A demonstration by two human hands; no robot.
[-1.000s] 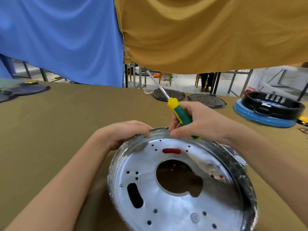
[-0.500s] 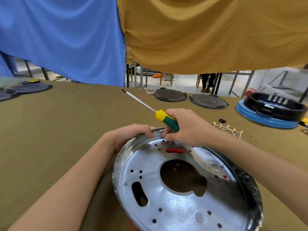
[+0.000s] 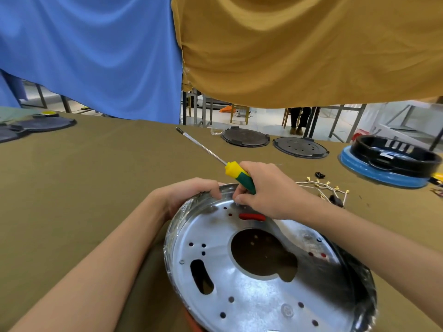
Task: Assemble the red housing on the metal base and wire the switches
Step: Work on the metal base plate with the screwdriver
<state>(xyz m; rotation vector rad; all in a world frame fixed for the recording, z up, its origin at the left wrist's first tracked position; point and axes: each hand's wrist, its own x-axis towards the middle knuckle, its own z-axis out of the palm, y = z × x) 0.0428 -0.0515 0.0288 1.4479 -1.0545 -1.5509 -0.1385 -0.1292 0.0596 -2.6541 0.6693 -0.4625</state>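
Fastening stage, likely: left hand [image 3: 189, 197] grips base [image 3: 263, 291] rim; right hand [image 3: 266, 190] clamps screwdriver [image 3: 237, 176], fingertips at a far hole. Next, flip tip down to the screw.

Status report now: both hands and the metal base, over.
Left hand grips metal base rim. Right hand holds screwdriver, tip pointing away. Nothing blocking.

Both bare forearms reach forward from the lower corners and converge at centre. Left hand [image 3: 189, 195]: palm down, fingers curled over the far rim of the metal base [image 3: 239, 283]. Right hand [image 3: 266, 190]: fingers wrapped round the screwdriver [image 3: 239, 178] handle, fingertips bunched close beside the left hand's fingertips.
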